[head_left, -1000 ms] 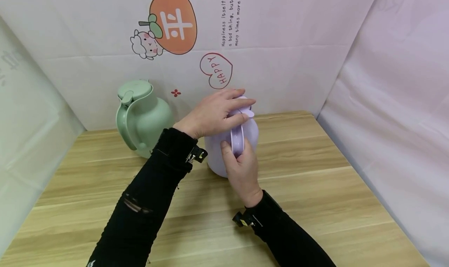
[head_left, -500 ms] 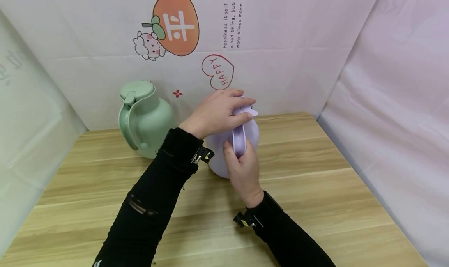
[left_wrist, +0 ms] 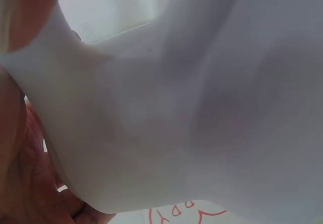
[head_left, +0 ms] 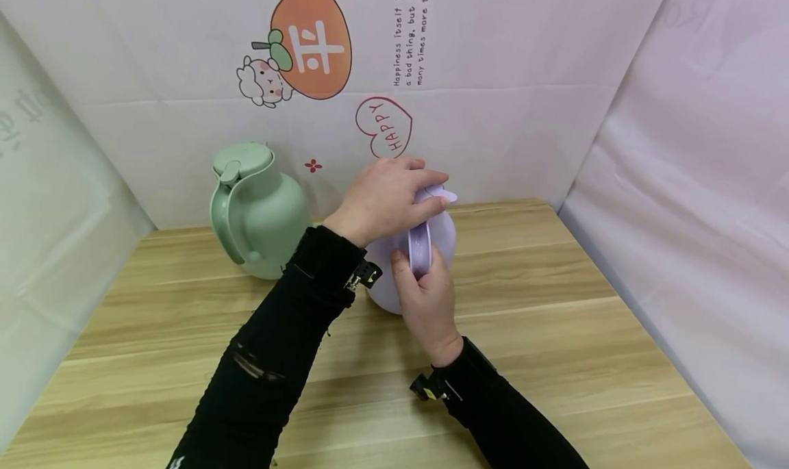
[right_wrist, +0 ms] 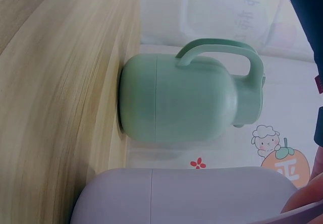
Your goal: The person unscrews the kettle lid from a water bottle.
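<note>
A lilac vacuum jug [head_left: 444,233] stands upright on the table in the head view. My left hand [head_left: 388,194] lies over its top, fingers and thumb spread round the lid [head_left: 434,192] and hiding most of it. A small tab of that lid pokes out beyond the thumb. Below, my right hand [head_left: 427,298] grips the jug's handle [head_left: 420,246], thumb on the left side. The jug's pale neck [left_wrist: 131,123] fills the left wrist view, with fingers round its top at the left edge. In the right wrist view the lilac body [right_wrist: 192,193] runs along the bottom.
A green vacuum jug [head_left: 271,216] with its lid on stands left of the lilac one, its handle facing front left. The wooden table [head_left: 542,318] meets a printed white cloth [head_left: 505,140] at the back. Cloth walls rise on both sides.
My left wrist has swung to the right over the jug, and the lid's tab has turned slightly to the right with it. My right hand keeps its hold on the handle.
</note>
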Demonstrator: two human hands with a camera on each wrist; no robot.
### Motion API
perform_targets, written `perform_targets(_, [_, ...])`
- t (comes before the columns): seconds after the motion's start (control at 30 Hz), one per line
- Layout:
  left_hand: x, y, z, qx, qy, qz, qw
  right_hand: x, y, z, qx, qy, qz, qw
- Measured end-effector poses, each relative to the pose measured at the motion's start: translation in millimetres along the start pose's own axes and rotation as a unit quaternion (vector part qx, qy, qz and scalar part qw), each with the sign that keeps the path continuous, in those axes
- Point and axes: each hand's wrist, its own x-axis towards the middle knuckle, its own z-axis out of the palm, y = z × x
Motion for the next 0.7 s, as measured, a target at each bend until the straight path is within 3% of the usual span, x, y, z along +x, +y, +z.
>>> perform_targets(0.7, [1.8, 7.6, 2.1, 0.038, 0.027, -0.026, 0.9986, 0.0, 0.6, 0.7, -0.004, 0.009, -0.002, 0.9999])
